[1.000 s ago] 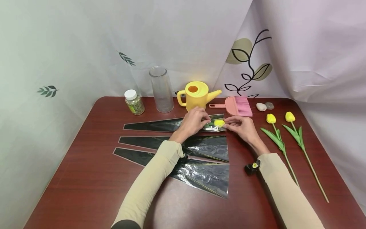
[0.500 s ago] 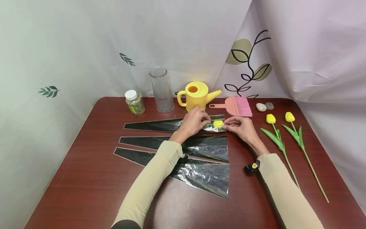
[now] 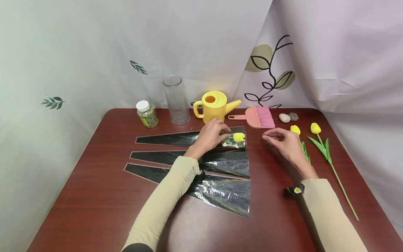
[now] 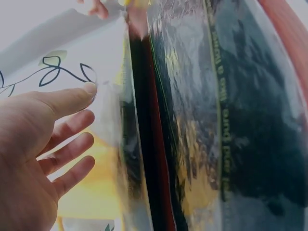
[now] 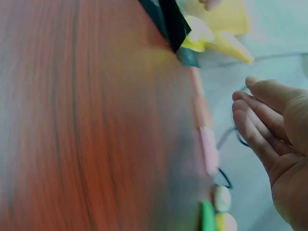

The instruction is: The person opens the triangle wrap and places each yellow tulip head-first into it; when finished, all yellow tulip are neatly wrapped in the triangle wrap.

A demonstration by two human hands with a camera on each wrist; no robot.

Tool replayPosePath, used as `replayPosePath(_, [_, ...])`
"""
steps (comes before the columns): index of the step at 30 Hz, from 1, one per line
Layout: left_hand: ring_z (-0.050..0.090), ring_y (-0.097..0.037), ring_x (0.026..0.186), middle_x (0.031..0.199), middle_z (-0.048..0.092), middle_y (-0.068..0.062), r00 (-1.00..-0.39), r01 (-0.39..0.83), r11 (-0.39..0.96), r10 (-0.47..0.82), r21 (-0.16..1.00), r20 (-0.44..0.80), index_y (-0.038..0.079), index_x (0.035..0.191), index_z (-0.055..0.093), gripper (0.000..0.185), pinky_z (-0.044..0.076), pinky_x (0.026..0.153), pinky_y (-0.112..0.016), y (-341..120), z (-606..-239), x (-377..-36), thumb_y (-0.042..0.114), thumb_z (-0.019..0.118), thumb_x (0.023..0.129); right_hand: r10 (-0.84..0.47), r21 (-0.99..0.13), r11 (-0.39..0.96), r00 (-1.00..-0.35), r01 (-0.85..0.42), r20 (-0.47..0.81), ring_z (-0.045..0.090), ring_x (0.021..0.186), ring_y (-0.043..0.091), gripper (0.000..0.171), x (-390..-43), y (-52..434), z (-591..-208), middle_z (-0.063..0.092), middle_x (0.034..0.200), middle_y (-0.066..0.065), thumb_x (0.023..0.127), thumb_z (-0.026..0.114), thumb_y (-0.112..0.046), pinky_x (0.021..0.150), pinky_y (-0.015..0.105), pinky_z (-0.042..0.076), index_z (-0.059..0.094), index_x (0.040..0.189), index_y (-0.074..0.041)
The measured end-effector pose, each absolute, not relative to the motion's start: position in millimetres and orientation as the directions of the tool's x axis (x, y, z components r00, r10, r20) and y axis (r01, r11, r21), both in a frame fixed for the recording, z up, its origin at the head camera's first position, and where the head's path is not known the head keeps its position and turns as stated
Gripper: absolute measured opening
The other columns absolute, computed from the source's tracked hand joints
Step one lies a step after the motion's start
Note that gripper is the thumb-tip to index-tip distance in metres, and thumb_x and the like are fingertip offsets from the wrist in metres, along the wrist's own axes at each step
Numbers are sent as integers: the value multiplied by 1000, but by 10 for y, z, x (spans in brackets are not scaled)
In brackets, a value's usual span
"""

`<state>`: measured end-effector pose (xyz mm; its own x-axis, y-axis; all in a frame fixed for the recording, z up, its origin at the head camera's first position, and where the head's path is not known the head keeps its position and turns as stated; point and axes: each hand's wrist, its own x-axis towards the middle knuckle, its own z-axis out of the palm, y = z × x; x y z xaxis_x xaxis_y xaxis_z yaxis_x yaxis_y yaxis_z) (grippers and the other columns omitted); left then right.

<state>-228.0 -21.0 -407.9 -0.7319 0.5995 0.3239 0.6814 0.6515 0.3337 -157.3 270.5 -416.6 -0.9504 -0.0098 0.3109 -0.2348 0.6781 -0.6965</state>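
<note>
Three black-and-clear cone sleeves lie side by side on the red-brown table (image 3: 94, 196). The farthest sleeve (image 3: 176, 139) holds a yellow tulip (image 3: 239, 137) whose bloom shows at the wide mouth. My left hand (image 3: 224, 132) rests on that sleeve just left of the bloom. In the left wrist view the left hand (image 4: 89, 120) has straight fingers, and its thumb tip touches the sleeve's clear edge. My right hand (image 3: 267, 134) hovers right of the sleeve, fingers relaxed and holding nothing. It is close to a loose yellow tulip (image 3: 295, 129). The right hand (image 5: 245, 103) is also empty in the right wrist view.
A second loose tulip (image 3: 316, 128) lies near the table's right edge. Along the back stand a white-capped jar (image 3: 146, 113), a clear glass cylinder (image 3: 176, 99), a yellow watering can (image 3: 212, 105), a pink brush (image 3: 259, 117) and two pebbles (image 3: 288, 117). Curtains hang behind.
My right hand has let go of the sleeve's mouth by the tulip bloom and moved right, toward the loose tulips. The left hand stays on the sleeve.
</note>
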Motion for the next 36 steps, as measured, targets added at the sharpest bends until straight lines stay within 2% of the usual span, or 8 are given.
replayPosePath(5, [54,-16,94,95,64,4,-723,691,639,599,338,345,16,101,77,18,45,82,-28,-231,-4052,-2190,26,77,87,32,-650,729,-938,-215,345,64,72,-4,18,-1312,2924,-4024,73,90,2,85,79,-23,64,10,46,76,101,-15])
replayPosePath(10, [57,-13,92,95,65,5,-725,686,625,627,373,283,18,101,78,14,48,80,-30,-266,-4030,-2016,25,75,89,92,-604,784,-935,-145,344,58,70,-16,17,-1028,3110,-3958,74,89,6,86,77,-20,61,8,43,76,101,-13])
replayPosePath(13, [60,-12,93,97,66,6,-705,697,604,674,385,219,18,102,77,14,49,82,-31,-276,-4039,-1898,25,73,91,114,-554,827,-934,-101,339,52,68,-22,16,-868,3217,-3959,73,86,6,86,76,-19,62,11,40,76,100,-11])
replayPosePath(16, [62,-13,95,100,66,6,-673,716,584,722,384,158,17,103,77,15,49,85,-32,-279,-4059,-1778,25,72,91,126,-500,864,-937,-57,325,47,67,-24,17,-731,3323,-3984,73,84,6,87,75,-20,65,20,38,75,101,-10])
replayPosePath(19, [62,-14,97,102,66,5,-652,732,581,749,356,119,17,104,76,16,49,85,-32,-270,-4087,-1677,26,71,91,150,-451,893,-942,-2,301,51,65,-12,18,-617,3417,-4005,72,80,5,87,74,-22,61,28,36,75,99,-9])
replayPosePath(24, [61,-12,94,99,65,7,-663,725,598,740,341,112,19,103,76,15,49,82,-29,-232,-4142,-1591,28,71,91,230,-414,902,-949,124,216,61,68,24,18,-472,3492,-4042,70,74,2,87,72,-25,56,33,35,75,94,-9])
replayPosePath(30, [60,-11,92,98,63,8,-695,697,619,708,361,128,19,102,77,17,49,80,-29,-217,-4199,-1560,30,73,90,261,-417,893,-950,170,173,62,68,28,20,-375,3497,-4108,69,71,2,86,73,-26,56,35,36,76,91,-6])
replayPosePath(36, [60,-12,92,98,61,7,-685,712,630,720,310,109,20,106,76,19,50,76,-29,-201,-4231,-1550,31,72,91,280,-430,877,-955,215,94,60,80,45,26,-336,3532,-4135,71,79,12,87,72,-29,62,45,37,75,92,-4])
